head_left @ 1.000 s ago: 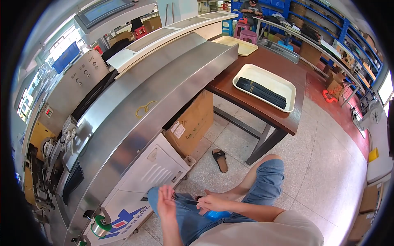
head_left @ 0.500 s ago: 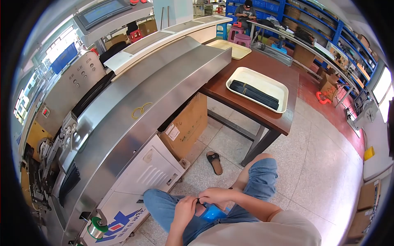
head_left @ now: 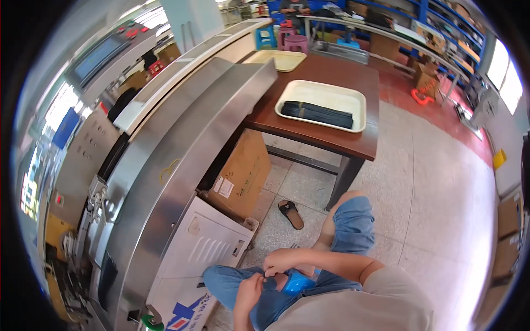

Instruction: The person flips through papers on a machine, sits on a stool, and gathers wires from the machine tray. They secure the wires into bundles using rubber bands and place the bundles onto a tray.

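Observation:
My left hand (head_left: 250,291) and my right hand (head_left: 279,261) are close together over my lap, fingers closed around something small and dark that is too small to make out. Just right of them lies a bright blue object (head_left: 298,283) between my legs. Bundled black strips (head_left: 317,113), tied with a thin yellowish band, rest in a cream tray (head_left: 359,105) on the brown table (head_left: 353,144). A yellow band (head_left: 169,171) lies on the metal machine surface (head_left: 190,129) at the left.
Under the machine stands a cardboard box (head_left: 244,175) beside a white louvred panel (head_left: 201,245). A sandal (head_left: 291,214) is on the floor. Another cream tray (head_left: 281,59) sits at the table's back. A person (head_left: 294,6) is at a far bench.
My hands, apart a second ago with thin dark strands between them, have come together and stayed close. The camera view has turned, so the table and trays appear further left.

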A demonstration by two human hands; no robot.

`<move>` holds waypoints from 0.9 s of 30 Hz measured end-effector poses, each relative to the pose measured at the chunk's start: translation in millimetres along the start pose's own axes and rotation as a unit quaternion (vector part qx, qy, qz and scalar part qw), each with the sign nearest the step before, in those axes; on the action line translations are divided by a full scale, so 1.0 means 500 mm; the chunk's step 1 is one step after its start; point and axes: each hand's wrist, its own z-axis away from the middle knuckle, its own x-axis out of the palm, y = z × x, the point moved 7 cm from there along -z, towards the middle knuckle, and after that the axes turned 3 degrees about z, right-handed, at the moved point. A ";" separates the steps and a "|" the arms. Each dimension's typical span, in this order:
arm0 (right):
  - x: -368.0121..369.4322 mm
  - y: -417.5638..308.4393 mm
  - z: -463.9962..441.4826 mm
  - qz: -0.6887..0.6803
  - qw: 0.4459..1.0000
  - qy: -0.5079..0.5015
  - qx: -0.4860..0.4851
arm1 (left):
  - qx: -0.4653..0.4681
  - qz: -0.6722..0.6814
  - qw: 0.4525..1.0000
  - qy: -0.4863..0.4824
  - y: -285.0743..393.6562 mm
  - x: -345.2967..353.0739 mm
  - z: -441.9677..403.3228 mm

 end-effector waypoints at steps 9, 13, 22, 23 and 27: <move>-0.027 0.044 0.045 -0.170 0.965 0.112 -0.167 | -0.012 0.101 0.994 0.034 -0.003 -0.063 0.035; -0.019 0.059 0.077 -0.357 0.905 0.096 -0.209 | -0.095 0.235 0.966 0.043 0.012 -0.073 0.026; -0.085 0.105 0.180 -0.665 0.659 0.189 -0.296 | -0.075 0.327 0.915 0.224 -0.095 -0.197 0.015; -0.095 0.082 0.198 -0.654 0.650 0.177 -0.344 | -0.058 0.341 0.903 0.256 -0.079 -0.207 0.013; -0.091 0.037 0.204 -0.637 0.639 0.123 -0.413 | -0.027 0.311 0.935 0.169 0.044 -0.088 -0.024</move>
